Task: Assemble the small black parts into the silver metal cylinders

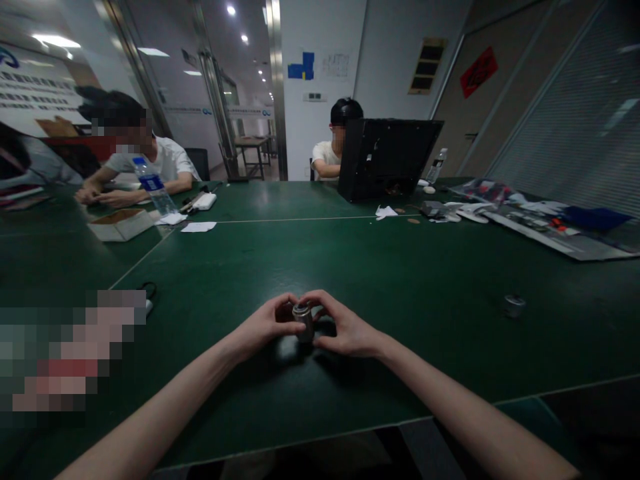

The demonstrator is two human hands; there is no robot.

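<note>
A small silvery metal cylinder (303,325) with a narrower rim on top stands upright on the green table in front of me. My left hand (273,321) holds its left side, thumb across the front and fingers curled behind. From the right, my right hand (347,327) curves round the same cylinder. Its index fingertip reaches the top rim and its thumb is near the base; the other fingertips are partly hidden behind. A second short metal cylinder (514,306), blurred, lies farther right, apart from both hands.
Two people sit across the green table (240,260), one behind a black box-like case (390,160). At far left are a white open box (123,225), a water bottle (154,187) and paper (199,227). A board with clutter (575,243) lies far right. A blurred-out patch covers the near left.
</note>
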